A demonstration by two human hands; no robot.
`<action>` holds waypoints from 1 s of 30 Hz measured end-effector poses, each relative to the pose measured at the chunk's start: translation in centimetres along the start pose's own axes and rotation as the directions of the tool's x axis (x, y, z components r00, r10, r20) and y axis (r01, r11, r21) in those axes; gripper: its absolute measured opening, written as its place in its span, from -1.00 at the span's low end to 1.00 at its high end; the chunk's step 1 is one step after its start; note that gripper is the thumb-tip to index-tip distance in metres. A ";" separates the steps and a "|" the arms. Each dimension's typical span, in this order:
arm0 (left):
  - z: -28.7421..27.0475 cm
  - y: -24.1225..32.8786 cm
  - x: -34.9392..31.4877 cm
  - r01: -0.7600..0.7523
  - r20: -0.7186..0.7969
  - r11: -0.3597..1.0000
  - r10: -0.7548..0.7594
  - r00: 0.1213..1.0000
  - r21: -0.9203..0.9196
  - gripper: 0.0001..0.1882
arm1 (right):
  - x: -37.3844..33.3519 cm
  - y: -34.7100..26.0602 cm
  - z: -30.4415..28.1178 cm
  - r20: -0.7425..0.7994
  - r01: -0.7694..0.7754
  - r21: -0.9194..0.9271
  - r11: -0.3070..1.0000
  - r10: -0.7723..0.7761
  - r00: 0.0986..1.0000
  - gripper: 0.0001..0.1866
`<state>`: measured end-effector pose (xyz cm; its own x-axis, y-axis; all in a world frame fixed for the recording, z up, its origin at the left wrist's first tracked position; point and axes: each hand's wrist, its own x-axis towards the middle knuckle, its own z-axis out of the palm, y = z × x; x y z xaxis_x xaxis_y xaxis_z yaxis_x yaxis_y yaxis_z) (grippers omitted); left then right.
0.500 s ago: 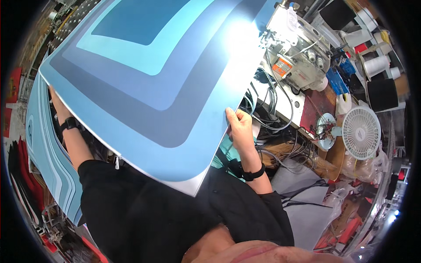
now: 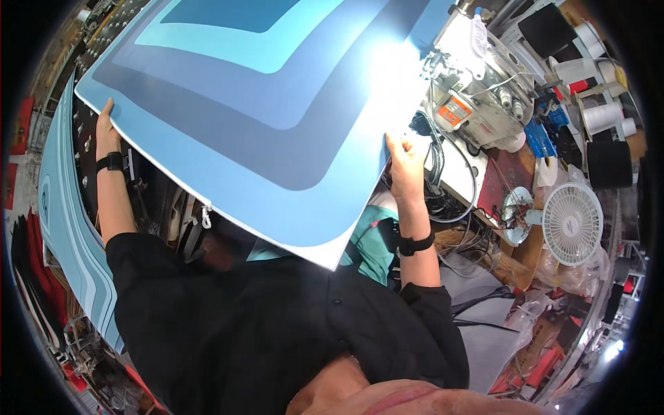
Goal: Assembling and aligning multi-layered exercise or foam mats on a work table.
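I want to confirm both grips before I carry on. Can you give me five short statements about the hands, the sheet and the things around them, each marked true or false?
1. The right hand grips an edge of the blue-banded sheet. True.
2. The white fan is to the left of the right hand. False: it is to its right.
3. The left hand is on the white fan. False: it is at the edge of the blue-banded sheet.
4. The sewing machine is at the upper right, beyond the right hand. True.
5. Both wrists are bare. False: each has a black band on it.
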<state>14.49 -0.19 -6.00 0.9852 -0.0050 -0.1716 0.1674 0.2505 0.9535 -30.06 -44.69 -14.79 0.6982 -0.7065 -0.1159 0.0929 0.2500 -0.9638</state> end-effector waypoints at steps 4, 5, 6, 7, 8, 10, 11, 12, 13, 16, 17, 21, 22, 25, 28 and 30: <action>0.1 -0.7 2.8 -0.021 0.061 1.000 0.021 0.998 0.000 -0.64 | 3.1 0.4 -1.4 0.017 0.101 -0.163 0.981 -0.100 0.995 -0.84; 0.7 -0.8 3.2 -0.014 0.058 1.000 0.014 0.998 0.000 -0.65 | 3.9 0.5 -1.5 -0.004 0.108 -0.198 0.974 -0.111 0.994 -0.83; 1.4 -0.9 3.5 -0.010 0.059 1.000 0.010 0.998 0.001 -0.65 | 4.4 0.3 -1.6 -0.007 0.105 -0.200 0.974 -0.109 0.994 -0.83; 2.1 -1.0 3.9 -0.016 0.049 1.000 0.016 0.999 0.004 -0.65 | 4.9 0.1 -1.9 -0.008 0.142 -0.211 0.967 -0.147 0.989 -0.83; 3.0 -1.0 4.1 -0.022 0.040 1.000 0.022 0.999 0.009 -0.66 | 5.2 -0.1 -1.8 -0.011 0.179 -0.222 0.958 -0.186 0.982 -0.82; 4.7 -1.2 4.3 -0.033 0.080 0.999 0.032 0.996 0.004 -0.67 | 5.8 -0.6 -1.6 -0.070 0.202 -0.242 0.949 -0.225 0.972 -0.84; 5.7 -1.0 3.9 -0.034 0.075 0.999 0.032 0.997 0.022 -0.67 | 5.8 -1.3 -1.4 -0.054 0.244 -0.248 0.938 -0.264 0.963 -0.84; 6.4 -0.9 3.7 -0.035 0.072 0.999 0.032 0.997 0.040 -0.67 | 5.9 -2.1 -1.3 -0.039 0.285 -0.252 0.925 -0.304 0.952 -0.84; 6.8 -0.9 4.5 -0.037 0.073 0.997 0.033 0.997 0.062 -0.67 | 5.8 -2.7 -1.3 -0.044 0.259 -0.382 0.887 -0.297 0.954 -0.80; 8.3 -0.5 4.7 -0.101 0.104 0.971 0.080 0.991 0.216 -0.67 | 3.8 -4.6 0.3 0.050 0.411 -0.869 0.276 -0.777 0.627 -0.65; 9.4 -0.8 4.6 -0.137 0.105 0.953 0.112 0.988 0.272 -0.65 | 2.2 -5.8 1.1 0.041 0.270 -0.930 0.251 -0.656 0.754 -0.53; 10.7 -0.6 5.3 -0.209 0.140 0.865 0.162 0.977 0.457 -0.59 | -2.7 -7.7 4.5 0.489 0.654 -0.694 0.301 -0.470 0.735 -0.59; 11.2 -0.8 5.5 -0.209 0.142 0.864 0.161 0.977 0.458 -0.59 | -3.7 -8.1 5.3 0.567 0.671 -0.694 0.259 -0.378 0.732 -0.49; 13.3 -1.1 5.9 -0.235 0.163 0.816 0.174 0.971 0.528 -0.56 | -3.8 -8.2 7.1 0.641 0.709 -0.697 0.109 -0.349 0.684 -0.44; 14.3 -1.1 6.7 -0.238 0.160 0.763 0.176 0.971 0.601 -0.52 | -2.5 -6.7 8.4 0.645 0.688 -0.724 0.038 -0.317 0.696 -0.51; 15.9 -1.4 6.7 -0.207 0.141 0.716 0.151 0.978 0.667 -0.49 | -0.8 -5.3 9.0 0.675 0.601 -0.738 -0.307 -0.328 0.661 -0.58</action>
<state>21.47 -16.00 -4.56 0.9946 -0.1034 0.0112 -0.0583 -0.4654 0.8832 -24.71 -39.49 -7.43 0.9102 -0.1022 0.4014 -0.1328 -0.9899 0.0491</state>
